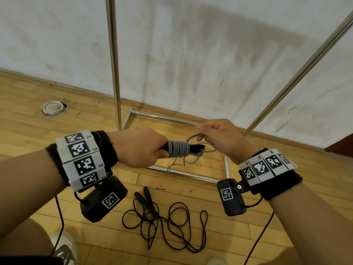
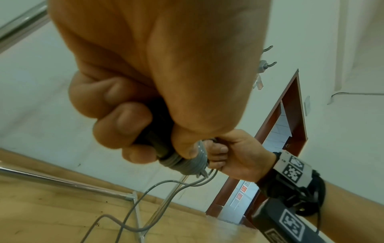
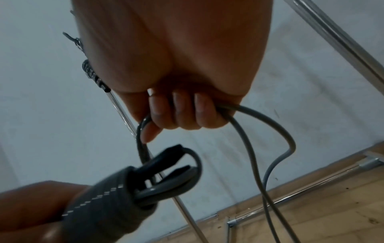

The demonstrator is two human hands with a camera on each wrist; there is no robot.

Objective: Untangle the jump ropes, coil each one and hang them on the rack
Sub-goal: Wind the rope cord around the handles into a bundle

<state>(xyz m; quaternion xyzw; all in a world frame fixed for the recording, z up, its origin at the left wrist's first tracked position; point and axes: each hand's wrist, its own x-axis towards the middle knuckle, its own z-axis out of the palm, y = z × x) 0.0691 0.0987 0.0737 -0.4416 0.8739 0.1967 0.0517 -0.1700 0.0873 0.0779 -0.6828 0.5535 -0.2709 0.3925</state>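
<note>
My left hand (image 1: 141, 148) (image 2: 149, 131) grips the two black handles of the grey jump rope (image 1: 178, 149), whose cord is wound in several tight turns around them (image 2: 187, 162) (image 3: 99, 205). My right hand (image 1: 219, 136) (image 3: 176, 113) holds the loose grey cord just right of the handle tips, with loops hanging below (image 3: 270, 172). A black jump rope (image 1: 172, 224) lies in loose tangled loops on the wooden floor between my forearms, its two black handles (image 1: 145, 197) side by side at its upper left.
The chrome rack stands against the white wall: an upright pole (image 1: 114, 69), a slanted rail (image 1: 298, 73) at right, and a base frame (image 1: 183, 173) on the floor under my hands. A round white floor fitting (image 1: 52, 107) sits far left. My shoe (image 1: 65, 247) shows at bottom left.
</note>
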